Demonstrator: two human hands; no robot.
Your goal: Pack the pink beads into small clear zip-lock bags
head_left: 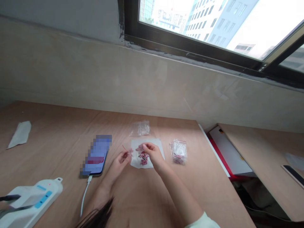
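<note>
Over a white paper sheet (134,162) on the plywood desk (57,126), the left hand (120,161) had its fingers (127,153) pinched on a thin red thread (124,147), one end sticking out past the fingertips. The right hand (152,154) hung just beside it, its fingers curled together over the paper; whether they gripped anything, I could not tell. A small heap of pink beads (143,159) lay on the sheet just below them, between the hands. To the left, a white power strip (30,198) sat near a phone (97,155) with a white cable (85,196) plugged in. Farther off lay a flattened clear plastic bag (140,128), and a clear bag of pink beads (178,152) sat right of the sheet
</note>
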